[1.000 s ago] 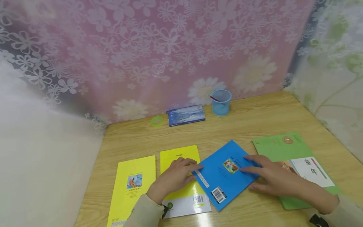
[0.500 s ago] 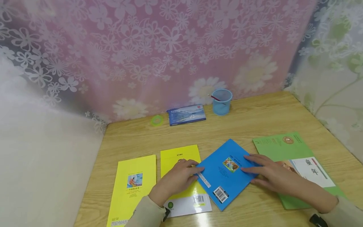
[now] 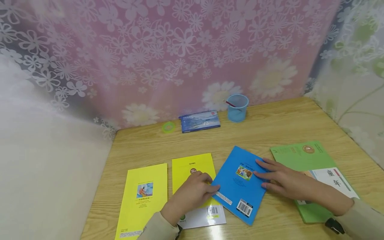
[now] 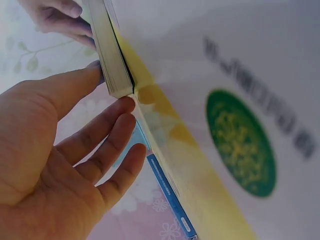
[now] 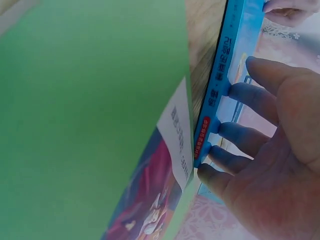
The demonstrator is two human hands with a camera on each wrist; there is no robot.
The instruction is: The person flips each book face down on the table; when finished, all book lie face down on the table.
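Observation:
A blue book (image 3: 237,186) with a small picture and a barcode on its cover lies at a slant between a yellow-and-white book (image 3: 192,163) and a green book (image 3: 297,156). My left hand (image 3: 192,193) pinches its left edge, thumb on the cover and fingers at the page edges, above the yellow-and-white book. In the left wrist view, the left hand (image 4: 65,145) meets a corner of the page block. My right hand (image 3: 288,180) rests its spread fingertips on the right side of the cover. The right wrist view has the right hand (image 5: 270,130) along the spine.
Another yellow book (image 3: 144,206) lies at the left. Along the back stand a blue mesh pencil cup (image 3: 237,111) and a flat blue box (image 3: 200,121), with a green tape roll (image 3: 168,127) beside them. A floral curtain (image 3: 180,66) hangs behind the wooden table (image 3: 246,136).
The blue book has turned clockwise, its top corner moving left and its bottom corner right. Both hands have followed it while keeping contact. The other books lie as before.

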